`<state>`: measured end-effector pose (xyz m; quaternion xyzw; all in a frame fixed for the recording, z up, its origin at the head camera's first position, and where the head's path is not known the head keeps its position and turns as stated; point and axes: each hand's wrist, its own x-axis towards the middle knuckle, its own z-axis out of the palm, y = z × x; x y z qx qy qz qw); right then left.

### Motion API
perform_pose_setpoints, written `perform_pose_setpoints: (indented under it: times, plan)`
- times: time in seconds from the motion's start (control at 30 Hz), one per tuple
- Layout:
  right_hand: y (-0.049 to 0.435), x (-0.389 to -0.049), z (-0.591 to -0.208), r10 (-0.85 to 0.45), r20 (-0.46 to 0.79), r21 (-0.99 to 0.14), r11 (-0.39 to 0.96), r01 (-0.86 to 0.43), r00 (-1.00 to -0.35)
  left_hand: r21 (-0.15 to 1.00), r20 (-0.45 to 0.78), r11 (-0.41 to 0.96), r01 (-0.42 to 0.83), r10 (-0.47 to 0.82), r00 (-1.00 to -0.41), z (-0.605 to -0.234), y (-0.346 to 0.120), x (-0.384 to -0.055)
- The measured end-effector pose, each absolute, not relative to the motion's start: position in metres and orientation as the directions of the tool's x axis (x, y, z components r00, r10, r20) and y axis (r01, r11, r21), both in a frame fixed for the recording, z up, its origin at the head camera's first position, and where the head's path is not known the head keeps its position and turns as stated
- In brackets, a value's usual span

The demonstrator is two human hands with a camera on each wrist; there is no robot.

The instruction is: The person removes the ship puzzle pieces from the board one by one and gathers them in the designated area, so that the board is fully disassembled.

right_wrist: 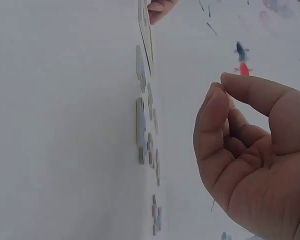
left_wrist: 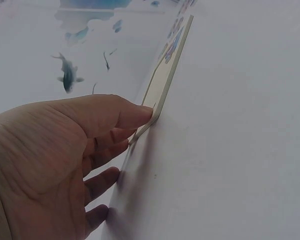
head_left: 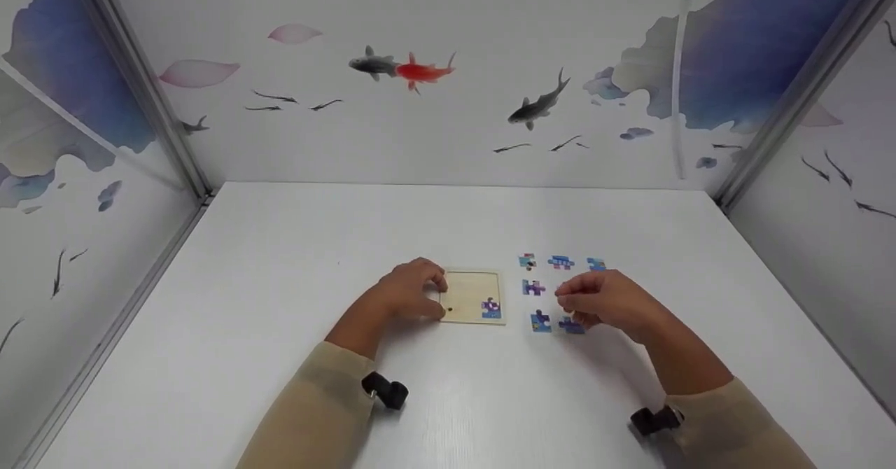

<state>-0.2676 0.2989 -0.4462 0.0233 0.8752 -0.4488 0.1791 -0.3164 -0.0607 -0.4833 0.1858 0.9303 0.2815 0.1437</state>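
A shallow square wooden puzzle tray [head_left: 465,287] lies flat on the table. One purple and blue jigsaw piece [head_left: 491,307] sits in its near right corner. My left hand [head_left: 414,290] grips the tray's left side, the thumb [left_wrist: 135,116] on the near corner and the fingers along the edge farther back. Over the loose pieces hovers my right hand [head_left: 605,303], its fingers curled and the thumb and index tips together. Nothing shows between those tips in the right wrist view. Under that hand lie a blue piece [head_left: 571,326] and, beside it, another blue piece [head_left: 540,321].
Right of the tray, several more jigsaw pieces lie apart, among them a purple one [head_left: 533,288] and a blue one [head_left: 561,262]. The right hand partly covers a piece [head_left: 596,264] at the far right. White walls with painted fish surround the white table [head_left: 280,245].
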Motion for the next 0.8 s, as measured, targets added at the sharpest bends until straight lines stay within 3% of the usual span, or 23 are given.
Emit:
perform_pose_setpoints:
  times: [0.4,0.8]
  plan:
    - [0.242,-0.28,-0.433,-0.282,-0.311,-0.785,0.614,0.079,-0.908,0.594,-0.152,0.759,0.267,0.432,-0.889,-0.481,-0.062,-0.312]
    - [0.217,-0.302,-0.44,-0.309,-0.327,-0.812,0.575,0.099,-0.893,0.592,-0.163,0.765,0.254,0.422,-0.892,-0.484,-0.059,-0.317]
